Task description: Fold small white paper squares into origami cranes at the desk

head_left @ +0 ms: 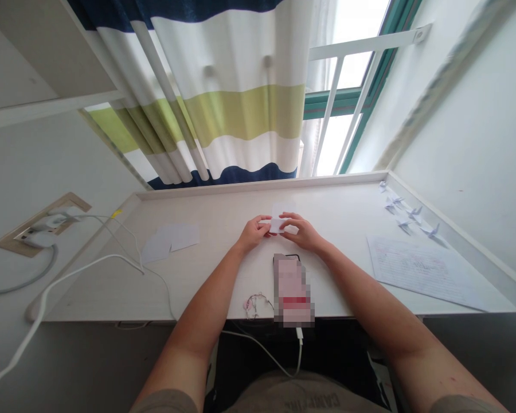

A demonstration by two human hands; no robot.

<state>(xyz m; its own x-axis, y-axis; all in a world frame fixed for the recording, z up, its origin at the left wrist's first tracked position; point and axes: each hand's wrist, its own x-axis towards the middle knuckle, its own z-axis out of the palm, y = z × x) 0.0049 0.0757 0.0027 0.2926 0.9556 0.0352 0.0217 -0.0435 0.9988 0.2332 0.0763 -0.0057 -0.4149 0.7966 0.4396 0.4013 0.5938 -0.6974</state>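
A small white piece of paper (277, 225) is held up between both hands, a little above the desk. My left hand (257, 230) pinches its left edge between thumb and fingers. On the other side, my right hand (300, 229) has its fingers curved around the right edge, thumb below and fingertips above. Another pale sheet seems to lie on the desk just behind the hands, faint against the white top. Toward me from the hands lies a phone (293, 289), its screen blurred out, with a white cable plugged into its lower end.
Loose white paper squares (184, 236) lie at left on the desk (223, 275). Several folded paper cranes (414, 213) stand along the right rim, near a written sheet (421, 269). A beaded string (258, 306) sits by the front edge. Cables run from a wall socket (43, 223).
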